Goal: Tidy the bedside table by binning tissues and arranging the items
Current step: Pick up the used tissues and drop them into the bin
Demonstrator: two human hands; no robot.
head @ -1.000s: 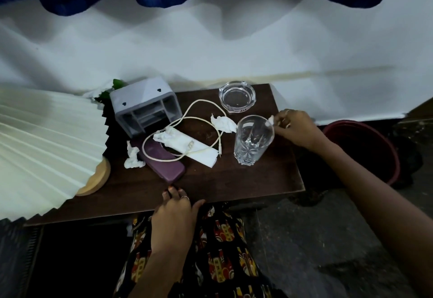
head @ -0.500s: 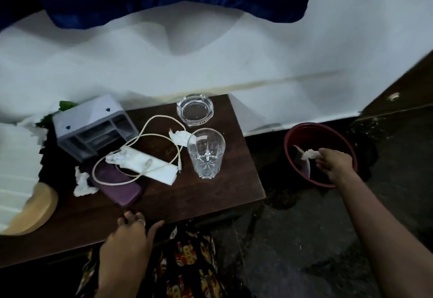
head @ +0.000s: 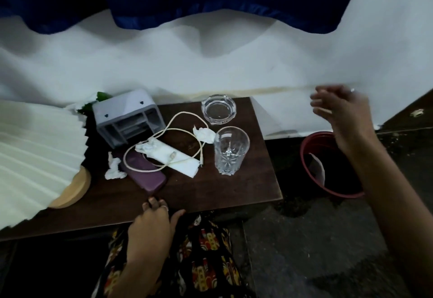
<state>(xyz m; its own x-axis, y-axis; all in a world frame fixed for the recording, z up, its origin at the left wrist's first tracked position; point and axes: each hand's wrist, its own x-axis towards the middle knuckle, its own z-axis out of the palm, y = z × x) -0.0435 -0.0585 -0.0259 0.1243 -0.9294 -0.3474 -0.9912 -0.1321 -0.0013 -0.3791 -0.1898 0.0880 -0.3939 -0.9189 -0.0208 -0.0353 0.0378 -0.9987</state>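
Note:
A dark wooden bedside table (head: 210, 192) holds a crumpled tissue (head: 204, 134) beside a clear drinking glass (head: 230, 150), a flat white tissue (head: 171, 156) under a white cable (head: 187, 122), and another crumpled tissue (head: 113, 167) at the left. A purple phone (head: 145, 173) lies under the cable. My left hand (head: 152, 225) rests on the table's front edge, fingers curled over it. My right hand (head: 339, 110) is raised above the red bin (head: 314, 180), blurred, fingers loose, holding nothing. A white tissue (head: 318, 169) lies inside the bin.
A glass ashtray (head: 219, 110) stands at the back of the table. A grey plastic organiser (head: 126, 117) sits back left, with a green leaf behind it. A pleated cream lampshade (head: 35, 152) on a wooden base (head: 72, 190) covers the left. White wall behind, dark floor right.
My right hand took a tissue from beside the glass, dropped it into the red bin, and has now lifted away with nothing in it. The left hand stayed on the table edge.

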